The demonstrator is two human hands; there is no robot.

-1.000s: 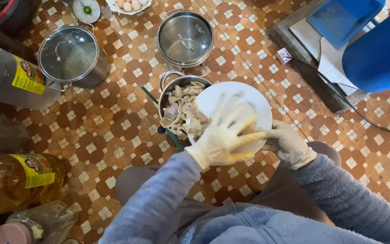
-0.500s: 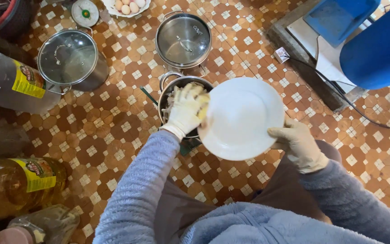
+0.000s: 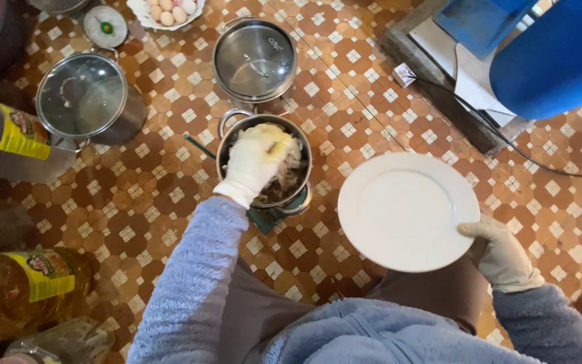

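Plate [image 3: 405,209] faces upward, level, held at its right rim.

We wear 2 cream gloves, left hand [image 3: 256,162] and right hand [image 3: 500,256], fuzzy blue-grey sleeves, brown trousers.

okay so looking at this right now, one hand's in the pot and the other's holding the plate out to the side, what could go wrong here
The white plate is held only at its edge by the gloved right hand, out over hard floor tiles; it could slip and break. The left hand is pressing into the food in the steel pot, which sits on a small green stand; a hard push might tip it. Bottles and lidded pots crowd the left elbow.
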